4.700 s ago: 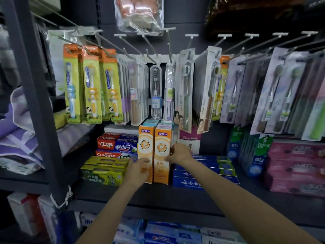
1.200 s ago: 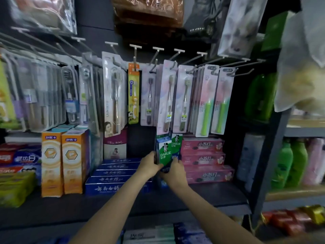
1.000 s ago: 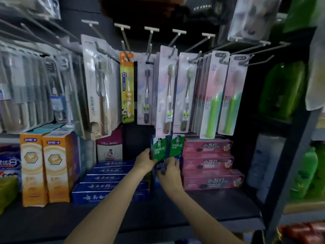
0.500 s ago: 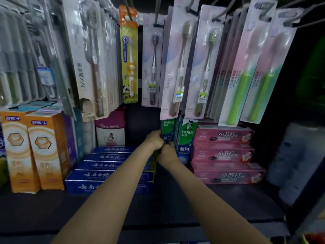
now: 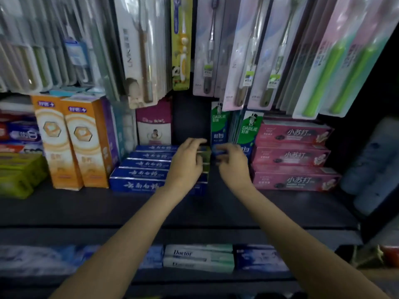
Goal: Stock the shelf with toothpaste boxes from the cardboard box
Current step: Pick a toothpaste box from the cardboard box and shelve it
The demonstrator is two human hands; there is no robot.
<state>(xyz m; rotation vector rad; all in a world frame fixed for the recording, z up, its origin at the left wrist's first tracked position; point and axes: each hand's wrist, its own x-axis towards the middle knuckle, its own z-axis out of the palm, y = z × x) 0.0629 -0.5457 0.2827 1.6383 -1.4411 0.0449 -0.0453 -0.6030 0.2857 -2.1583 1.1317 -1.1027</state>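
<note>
Nearest, both forearms over dark shelf (image 5: 216,208). Left hand (image 5: 185,162) curled against green box end (image 5: 206,156), grip unclear through blur. Right hand (image 5: 233,162) pinching base of upright Darlie toothpaste box (image 5: 219,128). Beyond, blue boxes (image 5: 140,175) left, pink boxes (image 5: 293,152) right, toothbrush packs (image 5: 259,50) overhead.

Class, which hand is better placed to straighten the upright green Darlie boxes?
The right hand: it sits directly before the Darlie boxes. The left hand lies over the blue boxes.
</note>
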